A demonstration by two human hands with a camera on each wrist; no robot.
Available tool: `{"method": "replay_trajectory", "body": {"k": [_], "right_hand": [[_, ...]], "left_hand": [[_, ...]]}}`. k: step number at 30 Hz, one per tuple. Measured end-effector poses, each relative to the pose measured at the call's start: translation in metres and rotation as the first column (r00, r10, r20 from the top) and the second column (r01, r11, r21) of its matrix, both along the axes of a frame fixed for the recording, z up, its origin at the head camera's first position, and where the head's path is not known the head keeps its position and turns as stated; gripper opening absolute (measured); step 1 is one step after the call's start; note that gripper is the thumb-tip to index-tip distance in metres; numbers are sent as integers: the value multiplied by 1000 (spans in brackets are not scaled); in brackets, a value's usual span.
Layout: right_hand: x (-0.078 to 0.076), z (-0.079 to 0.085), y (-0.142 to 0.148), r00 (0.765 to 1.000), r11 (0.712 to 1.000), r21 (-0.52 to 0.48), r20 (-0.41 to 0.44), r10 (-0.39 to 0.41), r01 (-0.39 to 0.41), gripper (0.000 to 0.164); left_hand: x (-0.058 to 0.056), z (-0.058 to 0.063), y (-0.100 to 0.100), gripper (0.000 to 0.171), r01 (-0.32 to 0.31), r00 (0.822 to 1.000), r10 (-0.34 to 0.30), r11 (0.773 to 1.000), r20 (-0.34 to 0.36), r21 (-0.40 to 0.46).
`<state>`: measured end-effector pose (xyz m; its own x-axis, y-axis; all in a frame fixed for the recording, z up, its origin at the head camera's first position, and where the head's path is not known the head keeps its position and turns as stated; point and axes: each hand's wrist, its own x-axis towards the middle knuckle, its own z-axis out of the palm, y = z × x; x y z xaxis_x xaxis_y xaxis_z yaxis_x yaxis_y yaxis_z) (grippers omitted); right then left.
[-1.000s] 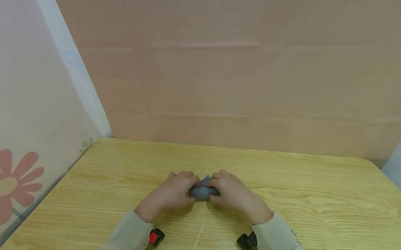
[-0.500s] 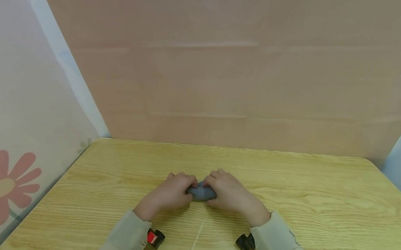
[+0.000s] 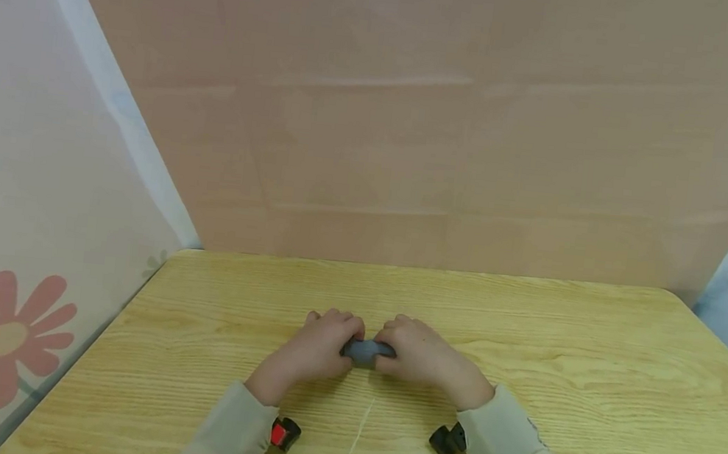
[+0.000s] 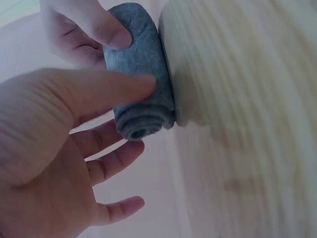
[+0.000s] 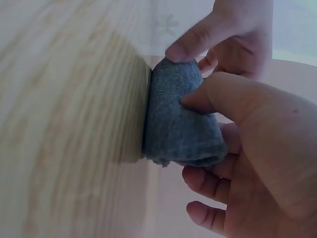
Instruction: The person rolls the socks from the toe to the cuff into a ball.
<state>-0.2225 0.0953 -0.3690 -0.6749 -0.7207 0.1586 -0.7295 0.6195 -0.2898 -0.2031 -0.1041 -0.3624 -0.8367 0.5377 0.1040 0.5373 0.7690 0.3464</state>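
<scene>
A small grey-blue cloth (image 3: 365, 353), wound into a tight roll, lies crosswise on the wooden table (image 3: 556, 365). My left hand (image 3: 319, 346) grips its left end, thumb on the near side and fingers over the far side. At the other end my right hand (image 3: 419, 353) holds the roll the same way. Spiral layers show at the end of the rolled cloth (image 4: 143, 121) in the left wrist view. From the right wrist view, the cloth (image 5: 181, 129) has a rougher, frayed edge at its end, low against the tabletop.
Black wrist cameras stick out below both cuffs, the left camera (image 3: 286, 434) with a red patch, the right camera (image 3: 447, 441) plain. A pinkish-brown backdrop (image 3: 454, 133) rises behind the table. On the left hangs a pale sheet (image 3: 75, 182) with a flower print.
The loose flap of cloth that stood up behind the roll has gone from sight, and the roll looks more compact. Both hands stay at its ends, shifting only slightly.
</scene>
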Motion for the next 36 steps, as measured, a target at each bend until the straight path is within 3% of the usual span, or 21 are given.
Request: {"method": "replay_trajectory", "body": {"k": [7, 13, 16, 19, 22, 25, 30, 36], "right_hand": [[3, 1, -2, 997, 1000, -16, -81, -14, 12, 27], [3, 1, -3, 990, 1000, 4, -138, 10, -9, 34], [3, 0, -2, 989, 1000, 14, -149, 22, -20, 30], [2, -1, -1, 988, 999, 5, -151, 36, -36, 25], [1, 0, 0, 997, 998, -53, -69, 34, -38, 22], [-2, 2, 3, 995, 989, -145, 95, 19, -5, 23], [-7, 5, 10, 939, 952, -297, 341, 29, 78, 24], [-11, 7, 14, 876, 893, -436, 467, 119, 112, 28]], "left_hand": [[-3, -6, -3, 9, -6, 999, 4, 999, 47, 46], [-5, -8, -5, 13, -2, 991, -10, 996, 131, 90], [-6, -8, -7, 18, 7, 980, -35, 990, 195, 143], [-7, -7, -9, 23, -22, 950, -55, 971, 309, 239], [-8, -4, -13, 23, -67, 920, -73, 939, 386, 336], [-9, 0, -15, 23, -92, 914, -93, 901, 396, 423], [-9, 7, -16, 29, -119, 914, -118, 836, 388, 535], [-6, 11, -12, 35, -149, 918, -108, 796, 381, 586]]}}
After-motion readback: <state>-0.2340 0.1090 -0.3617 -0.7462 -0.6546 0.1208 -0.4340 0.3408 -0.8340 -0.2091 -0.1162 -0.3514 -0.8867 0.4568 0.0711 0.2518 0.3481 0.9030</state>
